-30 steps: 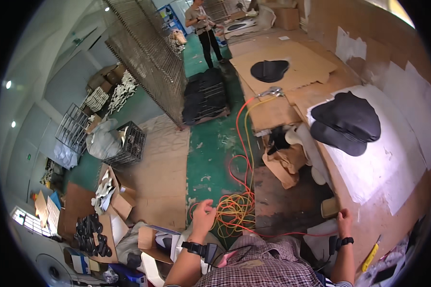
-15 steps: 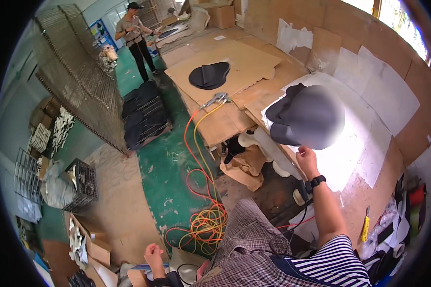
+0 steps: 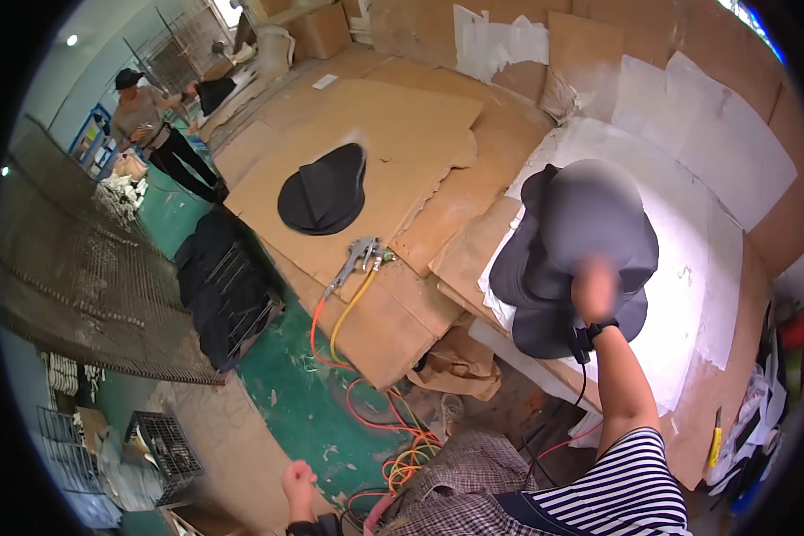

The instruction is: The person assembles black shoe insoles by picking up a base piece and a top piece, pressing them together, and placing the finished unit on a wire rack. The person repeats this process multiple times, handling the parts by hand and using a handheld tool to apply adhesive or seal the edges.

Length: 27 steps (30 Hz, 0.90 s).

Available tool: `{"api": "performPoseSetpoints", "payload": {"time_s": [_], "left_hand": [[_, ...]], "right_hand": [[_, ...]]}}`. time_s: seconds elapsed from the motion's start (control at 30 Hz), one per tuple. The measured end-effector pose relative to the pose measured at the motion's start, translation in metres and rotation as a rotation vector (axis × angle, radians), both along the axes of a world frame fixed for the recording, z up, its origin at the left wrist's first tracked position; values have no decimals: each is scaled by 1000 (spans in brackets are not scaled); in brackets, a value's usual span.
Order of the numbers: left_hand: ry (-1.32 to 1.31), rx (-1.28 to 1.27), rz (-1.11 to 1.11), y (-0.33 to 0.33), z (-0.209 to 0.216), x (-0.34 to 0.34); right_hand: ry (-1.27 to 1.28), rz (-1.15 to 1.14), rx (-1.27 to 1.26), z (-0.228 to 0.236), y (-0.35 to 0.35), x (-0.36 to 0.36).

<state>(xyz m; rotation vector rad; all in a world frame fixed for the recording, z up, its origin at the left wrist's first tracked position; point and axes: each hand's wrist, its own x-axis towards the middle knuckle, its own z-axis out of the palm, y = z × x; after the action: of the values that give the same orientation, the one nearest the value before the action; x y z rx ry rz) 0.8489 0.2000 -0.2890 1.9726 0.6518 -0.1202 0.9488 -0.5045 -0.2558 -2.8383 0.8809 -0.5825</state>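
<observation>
A stack of dark, rounded, flat pieces (image 3: 536, 268) lies overlapped on white paper at the right of the table. My right hand (image 3: 596, 290), wearing a black wristband, reaches over their near side. Blur smears its fingers, so its hold on a piece cannot be made out. Part of the stack's top is blurred too. Low in the picture, my left hand (image 3: 299, 487) hangs away from the table, its fingers curled in with nothing visible in them. To the left on cardboard rests another dark rounded piece (image 3: 323, 192), apart from both hands.
A spray gun (image 3: 363, 259) with orange and yellow hoses (image 3: 402, 447) lies at the table's edge; the hoses run down to the green floor. A yellow cutter (image 3: 716, 439) lies at the right. Another person (image 3: 156, 125) stands far left beside a rack of dark pieces (image 3: 223, 286).
My right hand has moved from the paper's near edge onto the dark pieces, which now spread nearer to me. The view has shifted. The other person now has a dark piece raised.
</observation>
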Motion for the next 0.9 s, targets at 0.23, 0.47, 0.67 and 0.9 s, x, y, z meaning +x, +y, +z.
{"api": "performPoseSetpoints", "payload": {"time_s": [0.23,0.47,0.67,0.9], "left_hand": [[-3,122,-474,-76,28,168],[-13,183,-708,-85,30,256],[-57,85,-885,-26,-19,325],[-114,-255,-901,85,14,371]], "right_hand": [[-78,125,93,2,-21,0],[-162,37,-84,-21,-17,19],[-633,24,9,36,70,20],[-662,130,382,119,382,126]]}}
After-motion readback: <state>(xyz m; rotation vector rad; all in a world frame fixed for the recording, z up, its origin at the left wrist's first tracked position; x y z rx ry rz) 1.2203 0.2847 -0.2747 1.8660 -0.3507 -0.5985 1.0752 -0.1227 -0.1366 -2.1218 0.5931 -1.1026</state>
